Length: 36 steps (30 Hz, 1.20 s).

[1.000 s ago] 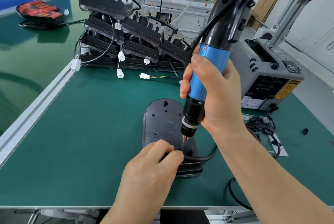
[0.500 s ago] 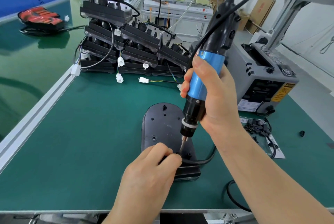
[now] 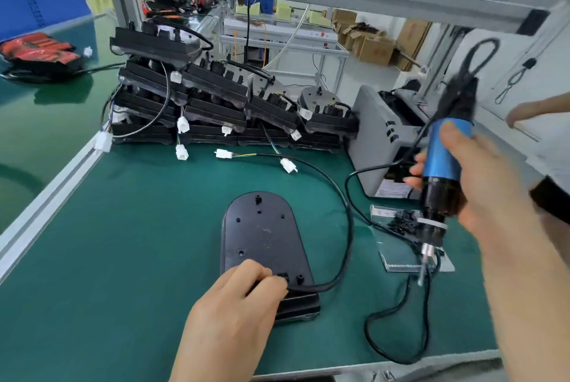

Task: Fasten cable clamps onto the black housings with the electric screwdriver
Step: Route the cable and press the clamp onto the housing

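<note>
The green bench mat (image 3: 123, 258) fills most of the view. Along its far edge stands a leaning stack of black housings (image 3: 216, 98), wires and white connectors (image 3: 182, 152) hanging off their fronts. Just to the right of the stack sits a grey machine (image 3: 379, 135).

In the middle of the mat lies one black housing (image 3: 262, 233), flat side up, rounded end away from the person. The left hand (image 3: 234, 313) rests on its near end. The fingers are curled down over the black cable (image 3: 347, 227) where it leaves the housing, just beside a small cable clamp (image 3: 282, 276). The thumb is hidden, so a pinch cannot be confirmed.

The right hand (image 3: 481, 196) is wrapped tightly round the blue barrel of the electric screwdriver (image 3: 444, 159), blurred. It is well to the right of the housing and apart from the clamp. The tool is held nearly upright, and its bit (image 3: 424, 270) points down over a clear bag of small black parts (image 3: 401, 224).

The cable loops wide from the clamp across the mat between housing and bag. The tool's own cord also crosses there. Another person's arm (image 3: 536, 110) shows at the right edge.
</note>
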### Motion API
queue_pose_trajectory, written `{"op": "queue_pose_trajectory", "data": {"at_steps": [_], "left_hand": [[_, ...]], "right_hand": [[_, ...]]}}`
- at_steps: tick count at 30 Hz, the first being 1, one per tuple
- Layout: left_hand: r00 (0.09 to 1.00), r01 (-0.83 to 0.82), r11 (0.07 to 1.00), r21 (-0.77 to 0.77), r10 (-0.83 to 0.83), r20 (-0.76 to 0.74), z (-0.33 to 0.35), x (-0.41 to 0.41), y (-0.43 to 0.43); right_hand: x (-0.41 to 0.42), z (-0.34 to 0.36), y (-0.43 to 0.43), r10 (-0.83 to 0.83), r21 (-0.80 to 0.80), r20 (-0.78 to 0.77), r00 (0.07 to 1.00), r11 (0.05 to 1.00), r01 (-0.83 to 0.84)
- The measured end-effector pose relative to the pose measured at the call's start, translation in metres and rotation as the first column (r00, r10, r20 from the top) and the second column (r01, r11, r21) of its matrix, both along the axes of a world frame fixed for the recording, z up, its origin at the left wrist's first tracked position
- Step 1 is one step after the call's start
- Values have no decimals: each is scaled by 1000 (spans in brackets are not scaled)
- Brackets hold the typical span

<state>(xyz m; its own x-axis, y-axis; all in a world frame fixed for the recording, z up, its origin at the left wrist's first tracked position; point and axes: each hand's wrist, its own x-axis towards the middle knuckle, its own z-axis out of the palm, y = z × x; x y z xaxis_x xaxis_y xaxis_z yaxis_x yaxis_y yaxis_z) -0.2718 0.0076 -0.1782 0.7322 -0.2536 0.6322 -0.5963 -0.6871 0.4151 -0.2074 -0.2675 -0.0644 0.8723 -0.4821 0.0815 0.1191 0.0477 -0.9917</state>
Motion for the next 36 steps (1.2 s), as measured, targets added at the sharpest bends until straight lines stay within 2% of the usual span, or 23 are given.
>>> {"op": "queue_pose_trajectory", "data": {"at_steps": [3, 6, 11, 16, 19, 23, 27, 32, 36], "left_hand": [[1000, 6, 1000, -2, -6, 3, -1, 1, 0], [1000, 6, 1000, -1, -6, 11, -2, 1, 1], [1000, 3, 1000, 10, -3, 9, -4, 1, 1], [1000, -1, 1000, 12, 0, 19, -4, 2, 1], [1000, 5, 1000, 8, -5, 19, -4, 2, 1], [1000, 17, 1000, 2, -17, 26, -4, 2, 1], [999, 16, 1000, -5, -16, 30, -2, 2, 0], [999, 26, 1000, 1, -26, 42, 1, 3, 0], [999, 19, 1000, 14, -19, 49, 2, 3, 0]], "right_hand": [[-8, -10, -39, -101, -80, -105, 989, 992, 93], [-12, -27, -72, -206, -201, -278, 938, 968, 153], [-6, -63, -102, -346, -449, -515, 784, 888, 97], [3, -85, -108, -375, -495, -642, 669, 869, 12], [9, -92, -110, -405, -553, -661, 631, 832, -45], [11, -94, -109, -493, -675, -655, 573, 722, -152], [11, -95, -108, -532, -713, -674, 513, 649, -264], [7, -92, -109, -541, -721, -687, 485, 590, -363], [-2, -82, -111, -591, -766, -643, 488, 489, -417]]}}
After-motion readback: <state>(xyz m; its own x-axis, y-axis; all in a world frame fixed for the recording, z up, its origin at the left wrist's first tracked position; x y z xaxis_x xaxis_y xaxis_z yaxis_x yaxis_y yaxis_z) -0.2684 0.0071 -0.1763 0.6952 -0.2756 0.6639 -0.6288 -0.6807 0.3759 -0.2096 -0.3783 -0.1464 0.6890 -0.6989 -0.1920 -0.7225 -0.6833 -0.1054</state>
